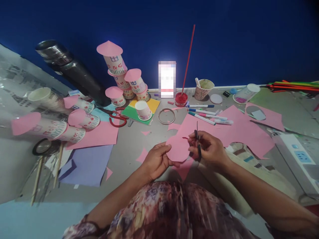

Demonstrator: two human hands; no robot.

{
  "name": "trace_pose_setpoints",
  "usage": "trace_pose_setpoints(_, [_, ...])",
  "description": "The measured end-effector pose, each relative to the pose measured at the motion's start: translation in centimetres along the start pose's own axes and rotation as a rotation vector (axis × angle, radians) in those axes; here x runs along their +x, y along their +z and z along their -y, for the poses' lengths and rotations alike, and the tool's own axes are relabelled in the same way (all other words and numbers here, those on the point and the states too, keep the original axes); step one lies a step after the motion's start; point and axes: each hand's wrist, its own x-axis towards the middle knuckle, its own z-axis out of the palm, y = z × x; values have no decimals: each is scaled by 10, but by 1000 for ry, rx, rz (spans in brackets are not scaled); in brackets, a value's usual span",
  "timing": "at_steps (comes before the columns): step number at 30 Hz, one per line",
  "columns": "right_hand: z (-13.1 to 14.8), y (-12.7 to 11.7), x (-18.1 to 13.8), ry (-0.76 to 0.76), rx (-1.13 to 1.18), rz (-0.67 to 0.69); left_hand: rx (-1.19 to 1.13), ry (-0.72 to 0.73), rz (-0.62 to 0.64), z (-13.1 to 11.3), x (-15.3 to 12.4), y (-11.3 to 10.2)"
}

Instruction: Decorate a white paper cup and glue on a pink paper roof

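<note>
Far side: a plain, deep blue wall (pixel 229 36) spans the full width, darkening to near black at the far right corner. Counter (pixel 129 139): grey, meeting the wall along a thin pale strip (pixel 224 89). Left side: a greyish-white surface (pixel 11 169); material cannot be determined. Near left, beyond the counter's near edge: a flat pale blue surface (pixel 37 219); floor or furniture, not established. Lighting: dim overall, with one bright glow (pixel 166 57) against the wall at far centre, fading outward.
</note>
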Motion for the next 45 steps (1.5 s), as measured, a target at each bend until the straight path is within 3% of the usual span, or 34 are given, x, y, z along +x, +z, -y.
trace_pose_setpoints(4, [1, -3, 1, 30, 226, 71, 27, -46, 83, 0, 1, -3])
trace_pose_setpoints(7, [1, -7, 0, -23, 260, 102, 39, -87, 104, -1, 0, -3])
trace_pose_setpoints(12, [5, -8, -4, -141, 45, 227, 132, -165, 164, 0, -3, -1])
trace_pose_setpoints(21, [6, -4, -3, -122, -206, 148, 331, -97, 210, -1, -12, 12])
trace_pose_setpoints(27, [10, 4, -2, -105, -168, 168, 521, -38, 66, 2, -11, 14])
trace_pose_setpoints(33, [7, 2, -1, 46, -22, 9, 531, 8, 37, 0, -11, 16])
trace_pose_setpoints(38, [9, -2, 5, 216, 220, 102, 517, 38, 27, -3, -12, 20])
trace_pose_setpoints(45, [8, 7, 4, 182, 198, 138, 526, 45, 9, 0, -11, 23])
